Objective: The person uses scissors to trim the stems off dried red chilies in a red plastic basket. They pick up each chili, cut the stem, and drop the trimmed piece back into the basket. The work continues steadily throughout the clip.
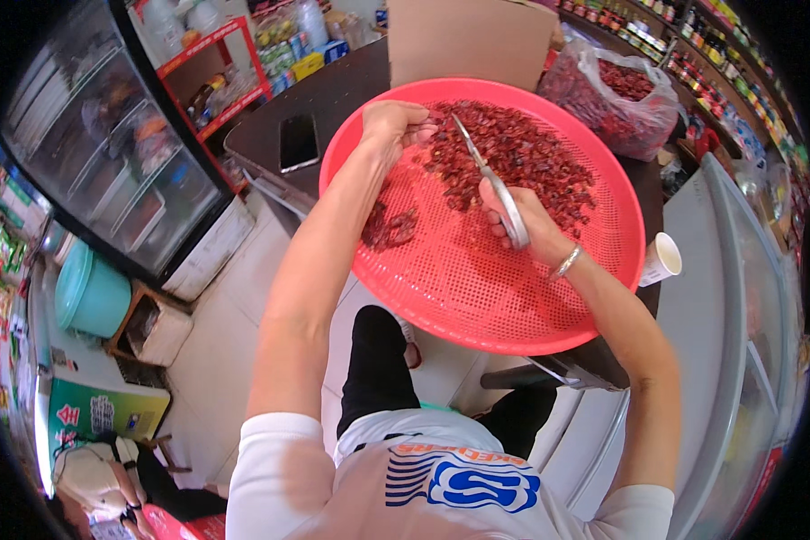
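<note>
My right hand (533,225) grips a pair of scissors (474,155) by the pale handles, its blades pointing up and left over the dried chilies. Beside the blade tips, my left hand (398,124) is closed in a pinch on what looks like a dried red chili, mostly hidden by the fingers. Both hands are over a round red perforated plastic tray (459,310). Cut dried chili pieces (535,166) cover its upper middle and right. A smaller clump of whole dried chilies (389,227) lies near its left side, below my left forearm.
The tray rests on a dark table (252,135), with a phone (299,142) to its left. A clear bag of dried chilies (616,99) stands behind right, beside a cardboard box (468,40). A paper cup (661,259) is at the right, near a glass-topped freezer (706,297).
</note>
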Demonstrator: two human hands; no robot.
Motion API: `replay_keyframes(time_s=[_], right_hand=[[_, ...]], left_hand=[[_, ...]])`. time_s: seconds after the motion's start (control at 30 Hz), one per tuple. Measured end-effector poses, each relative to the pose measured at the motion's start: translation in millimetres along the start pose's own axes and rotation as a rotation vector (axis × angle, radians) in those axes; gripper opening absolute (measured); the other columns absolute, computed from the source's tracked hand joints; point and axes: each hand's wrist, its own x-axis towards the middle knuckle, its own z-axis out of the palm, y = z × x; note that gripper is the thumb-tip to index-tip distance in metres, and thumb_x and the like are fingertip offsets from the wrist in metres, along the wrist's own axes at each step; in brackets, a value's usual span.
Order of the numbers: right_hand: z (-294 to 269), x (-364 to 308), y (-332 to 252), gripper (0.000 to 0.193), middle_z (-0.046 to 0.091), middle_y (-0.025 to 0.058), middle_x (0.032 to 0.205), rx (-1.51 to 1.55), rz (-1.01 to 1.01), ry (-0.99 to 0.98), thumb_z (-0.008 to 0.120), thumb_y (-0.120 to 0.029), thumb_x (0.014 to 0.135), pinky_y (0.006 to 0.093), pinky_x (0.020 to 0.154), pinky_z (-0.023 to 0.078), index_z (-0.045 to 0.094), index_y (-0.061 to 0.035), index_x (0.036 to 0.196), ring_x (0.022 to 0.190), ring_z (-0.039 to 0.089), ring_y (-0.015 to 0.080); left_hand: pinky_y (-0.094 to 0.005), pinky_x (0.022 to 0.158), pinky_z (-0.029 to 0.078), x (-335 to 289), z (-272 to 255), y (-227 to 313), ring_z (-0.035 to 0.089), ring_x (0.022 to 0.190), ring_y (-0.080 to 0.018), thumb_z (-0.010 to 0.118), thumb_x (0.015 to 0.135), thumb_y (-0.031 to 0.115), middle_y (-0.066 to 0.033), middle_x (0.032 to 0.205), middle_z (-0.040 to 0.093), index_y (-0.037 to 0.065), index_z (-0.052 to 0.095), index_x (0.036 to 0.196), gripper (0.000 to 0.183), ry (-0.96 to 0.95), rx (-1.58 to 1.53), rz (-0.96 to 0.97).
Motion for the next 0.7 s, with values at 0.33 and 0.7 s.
replay_keyframes(time_s=[0.33,0.7], right_hand=[[-4.6,-21.2,9.3,0.062,0.046,-0.0028,0.063,0.016,-0.085,0.037,0.057,-0.068,0.076,0.0198,0.043,0.041,0.052,-0.0069,0.076,0.052,0.050,0.0057],[-11.8,-14.9,4.2,0.059,0.041,-0.0058,0.053,-0.068,-0.095,0.087,0.054,-0.067,0.079,0.0216,0.041,0.033,0.047,-0.0118,0.060,0.045,0.041,0.0059]], left_hand=[[-0.0303,0.066,0.056,13.5,29.7,-30.9,0.062,0.078,-0.0233,0.053,0.089,0.000,-0.0158,0.092,0.061,-0.004,0.053,0.103,0.015,-0.024,-0.273,-0.171],[-0.0321,0.070,0.052,7.6,30.3,-36.5,0.058,0.080,-0.0213,0.061,0.086,0.007,-0.0134,0.091,0.059,-0.005,0.055,0.101,0.020,-0.129,-0.167,-0.192]])
